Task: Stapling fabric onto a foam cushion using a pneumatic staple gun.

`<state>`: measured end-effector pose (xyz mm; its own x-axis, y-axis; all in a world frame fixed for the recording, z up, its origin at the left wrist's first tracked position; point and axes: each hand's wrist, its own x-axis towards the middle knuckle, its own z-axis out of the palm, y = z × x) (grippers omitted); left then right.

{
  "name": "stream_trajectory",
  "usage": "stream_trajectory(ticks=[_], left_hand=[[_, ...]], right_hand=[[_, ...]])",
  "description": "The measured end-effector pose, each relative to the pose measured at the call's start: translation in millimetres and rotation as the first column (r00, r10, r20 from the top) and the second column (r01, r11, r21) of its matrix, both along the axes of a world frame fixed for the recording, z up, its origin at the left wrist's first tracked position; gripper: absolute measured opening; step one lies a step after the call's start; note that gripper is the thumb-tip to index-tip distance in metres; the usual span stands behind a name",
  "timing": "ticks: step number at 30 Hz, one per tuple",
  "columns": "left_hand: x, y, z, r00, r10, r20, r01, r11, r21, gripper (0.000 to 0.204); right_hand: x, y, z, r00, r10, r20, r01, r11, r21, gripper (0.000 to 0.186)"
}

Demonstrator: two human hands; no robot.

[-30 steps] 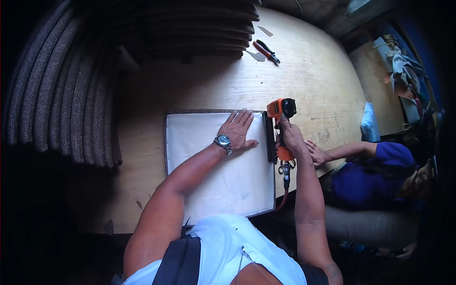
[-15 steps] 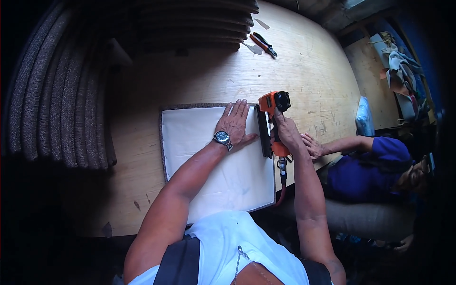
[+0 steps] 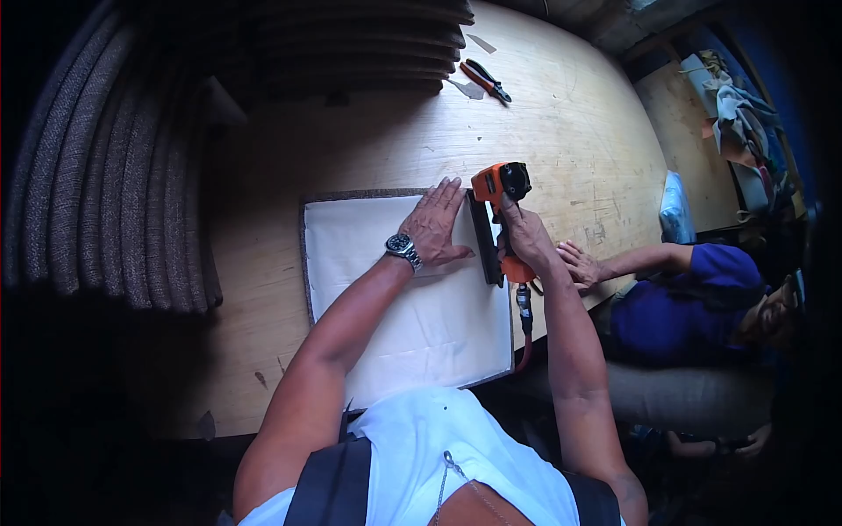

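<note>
Orange-black staple gun gripped by right hand, on white panel.

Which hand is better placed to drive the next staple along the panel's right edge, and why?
The right hand. It already grips the orange pneumatic stapler standing on the white fabric panel at its right edge, while the left hand lies flat on the fabric beside it, holding no tool.

Panel on counter; stapler at panel's right edge; pliers behind; cushions left.
</note>
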<state>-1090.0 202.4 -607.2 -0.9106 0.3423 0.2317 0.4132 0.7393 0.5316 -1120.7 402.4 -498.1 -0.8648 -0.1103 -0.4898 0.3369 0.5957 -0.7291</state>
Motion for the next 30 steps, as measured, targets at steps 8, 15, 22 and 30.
stream_trajectory(ticks=[8, 15, 22, 30], left_hand=[[193, -47, 21, 0.885, -0.34, 0.318, 0.425, 0.868, -0.258, 0.094], [93, -56, -6, 0.985, -0.134, 0.113, 0.162, 0.941, -0.296, 0.098], [2, -39, -14, 0.999, 0.037, -0.01, -0.038, 0.95, -0.309, 0.103], [7, -39, -7, 0.996, 0.071, 0.053, -0.055, 0.962, -0.267, 0.108]], right_hand=[[2, 2, 2, 1.0, 0.014, 0.012, -0.014, 0.999, -0.031, 0.091], [1, 3, 0, 1.0, 0.014, 0.024, -0.014, 1.0, -0.024, 0.088], [-3, 6, -1, 0.999, -0.007, 0.045, 0.009, 0.999, -0.044, 0.085], [13, -14, 7, 0.999, 0.02, 0.026, -0.018, 0.998, -0.054, 0.079]])
